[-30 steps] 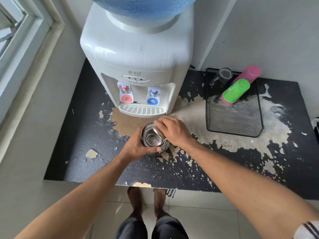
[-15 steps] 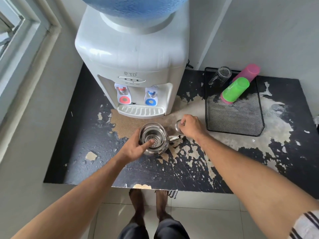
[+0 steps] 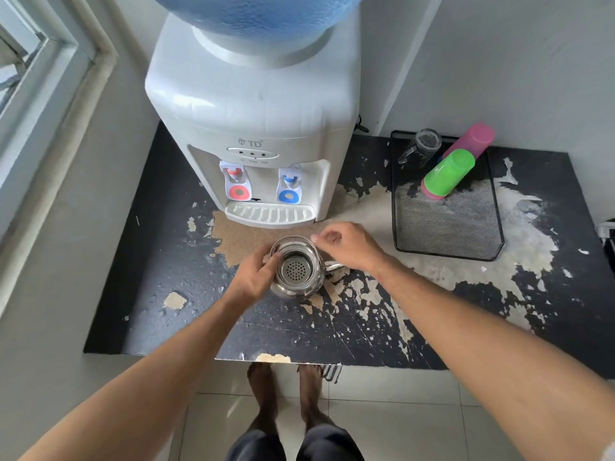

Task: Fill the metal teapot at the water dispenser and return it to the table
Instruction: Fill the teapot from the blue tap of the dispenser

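Item: metal teapot point(image 3: 296, 271), lid off, standing upright on the worktop point(image 3: 159, 261) just in front of the water dispenser point(image 3: 256, 104). Mouth faces straight up; a perforated strainer basket shows inside. The spout runs level out to the person's right, so the pot's long axis lies left to right across the worktop. The wire handle arches over the far rim.

Left hand point(image 3: 254, 281): grip wrapped round the pot's left wall, thumb lying at the rim. Grasping the teapot.

Right hand point(image 3: 346, 244): held just beyond the spout, at the far right side of the pot. Fingers are curled, with thumb and forefinger pinched together near the wire handle; whether they hold the handle or nothing at all cannot be told.

Beyond the left grip: the dispenser's drip tray point(image 3: 269, 214), with a red tap point(image 3: 238, 184) on the left and a blue tap point(image 3: 289, 188) on the right above it. A blue water bottle point(image 3: 256, 15) sits on top.

To the right, well apart from the right grip: a black mesh tray point(image 3: 449, 234) carrying a clear glass mug point(image 3: 421, 149), a green cup point(image 3: 449, 174) and a pink cup point(image 3: 472, 139), the cups lying tilted.

Worktop surface: black coating, badly peeled, with pale patches around both grips.

Below the worktop edge: the person's bare feet point(image 3: 289, 394) on a tiled floor.
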Tool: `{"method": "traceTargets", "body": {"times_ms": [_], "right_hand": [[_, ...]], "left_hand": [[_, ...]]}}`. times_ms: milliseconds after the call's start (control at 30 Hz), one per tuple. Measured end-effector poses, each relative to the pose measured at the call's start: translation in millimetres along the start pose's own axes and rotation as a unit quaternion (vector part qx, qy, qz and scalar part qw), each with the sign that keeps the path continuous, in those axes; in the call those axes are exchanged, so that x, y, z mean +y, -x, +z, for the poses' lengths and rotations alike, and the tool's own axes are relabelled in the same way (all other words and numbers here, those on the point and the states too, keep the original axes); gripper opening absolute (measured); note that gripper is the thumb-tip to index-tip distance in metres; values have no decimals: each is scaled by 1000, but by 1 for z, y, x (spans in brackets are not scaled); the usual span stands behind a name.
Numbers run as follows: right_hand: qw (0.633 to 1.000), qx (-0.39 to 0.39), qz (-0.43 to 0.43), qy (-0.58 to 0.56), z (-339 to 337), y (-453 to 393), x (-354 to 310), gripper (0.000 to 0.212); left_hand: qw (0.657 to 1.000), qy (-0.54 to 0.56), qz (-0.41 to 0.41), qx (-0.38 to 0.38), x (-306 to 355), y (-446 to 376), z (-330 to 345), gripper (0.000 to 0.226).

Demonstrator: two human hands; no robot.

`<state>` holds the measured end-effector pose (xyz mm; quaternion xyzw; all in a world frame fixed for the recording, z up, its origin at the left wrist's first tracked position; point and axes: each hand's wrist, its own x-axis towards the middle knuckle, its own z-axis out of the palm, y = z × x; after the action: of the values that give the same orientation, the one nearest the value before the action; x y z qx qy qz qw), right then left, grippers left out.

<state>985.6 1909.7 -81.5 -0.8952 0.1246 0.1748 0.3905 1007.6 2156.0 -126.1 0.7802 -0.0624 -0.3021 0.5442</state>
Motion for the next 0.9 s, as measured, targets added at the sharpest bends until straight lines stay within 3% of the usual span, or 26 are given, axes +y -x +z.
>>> {"method": "traceTargets", "body": {"times_ms": [100,233,300,400,467,767,900], "right_hand": [[997,-76,28,6,14,2,-6,61],[994,-88,60,26,29,3,-3,78],[994,-79,65,25,31,4,-4,70],[997,-51,57,-2,29,5,-9,33],[997,-32,59,-32,24,4,-14,20],[994,30,92,-59,5,-12,-44,28],[993,51,101,-41,7,-18,-55,40]], "left_hand": [[999,26,-46,-3,5,-3,-2,19],[994,51,-97,-14,12,-2,-1,33],[991,66,-115,-21,15,-2,-2,33],[988,92,-121,-31,19,-1,-8,38],[987,101,-119,-28,19,-2,-12,49],[975,170,-135,-57,28,-18,-24,56],[972,194,-126,-31,38,-29,-27,35]]}}
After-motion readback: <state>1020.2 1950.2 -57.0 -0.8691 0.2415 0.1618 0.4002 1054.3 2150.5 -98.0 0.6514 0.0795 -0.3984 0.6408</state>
